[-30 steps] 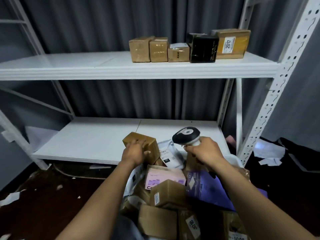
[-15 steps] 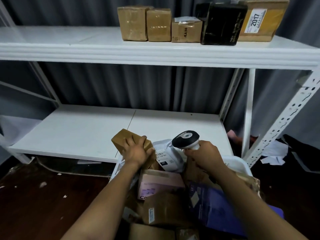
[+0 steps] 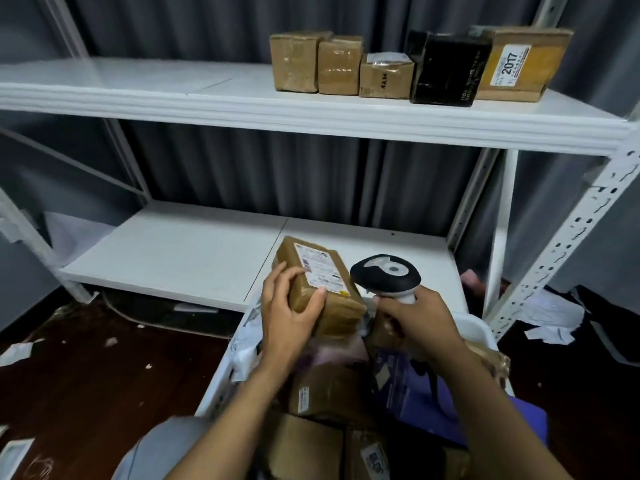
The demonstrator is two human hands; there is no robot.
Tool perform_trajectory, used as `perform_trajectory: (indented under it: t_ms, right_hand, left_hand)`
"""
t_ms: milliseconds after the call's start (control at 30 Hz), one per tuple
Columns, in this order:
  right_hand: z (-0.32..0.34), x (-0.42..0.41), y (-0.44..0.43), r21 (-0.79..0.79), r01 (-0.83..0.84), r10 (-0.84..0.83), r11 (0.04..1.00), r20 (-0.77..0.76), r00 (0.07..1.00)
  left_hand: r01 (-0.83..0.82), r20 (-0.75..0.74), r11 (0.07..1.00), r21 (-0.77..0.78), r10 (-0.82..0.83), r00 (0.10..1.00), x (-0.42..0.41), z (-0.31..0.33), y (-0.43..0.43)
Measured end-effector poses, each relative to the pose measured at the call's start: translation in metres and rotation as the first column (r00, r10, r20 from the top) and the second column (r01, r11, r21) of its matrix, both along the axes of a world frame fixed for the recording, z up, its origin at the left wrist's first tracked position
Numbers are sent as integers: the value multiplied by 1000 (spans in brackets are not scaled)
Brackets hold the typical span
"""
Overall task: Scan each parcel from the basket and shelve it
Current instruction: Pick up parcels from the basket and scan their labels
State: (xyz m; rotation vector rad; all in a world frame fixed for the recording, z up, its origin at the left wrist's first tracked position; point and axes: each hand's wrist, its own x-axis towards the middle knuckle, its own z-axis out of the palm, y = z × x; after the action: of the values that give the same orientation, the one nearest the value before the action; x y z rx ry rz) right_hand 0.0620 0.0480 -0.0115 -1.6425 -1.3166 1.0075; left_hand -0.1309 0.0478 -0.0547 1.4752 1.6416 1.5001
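Above the white basket (image 3: 479,332), a brown tape-wrapped parcel (image 3: 320,289), white label facing up, tilted. Left hand (image 3: 289,311) grips its near end, thumb curled over the label edge. Right hand (image 3: 417,318) wraps the scanner (image 3: 386,275) handle just beside it.

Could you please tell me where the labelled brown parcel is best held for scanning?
Probably its near end, fingers round the long sides, coming from the left and below. The brown parcel is tilted with its white label facing up, and the scanner in the right hand sits to its right, so that keeps the label uncovered. The left hand grips it there.
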Motion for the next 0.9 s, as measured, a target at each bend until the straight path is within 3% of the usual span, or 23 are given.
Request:
perform_trajectory:
  t_ms: [133,300,433,567,700,900]
  right_hand:
    - [13,5,-24,61,0,9,998,-143,990]
    - [17,16,-38,67,138,-103,988,-379,920]
    - [10,14,-48,100,263,-205,960,-391,897]
    - [6,8,-55,144,271,-194,952,-404,894]
    - [10,12,-57,168,171,-107,971,-336,936]
    - [21,40,-59,59,-12,22,998,-172,985]
  left_hand:
    - [42,178,999,26,-46,983,21,14,-38]
    - [221,167,968,-118,-200,965,36,33,-57]
    - [348,248,919,-184,-299,921,42,41,-61]
    - [390,321,889,-238,-307,896,42,43,-62]
    - [379,378,883,-276,-263,888,34,43,-63]
    - [206,335,933,-295,-101,937,3,38,-54]
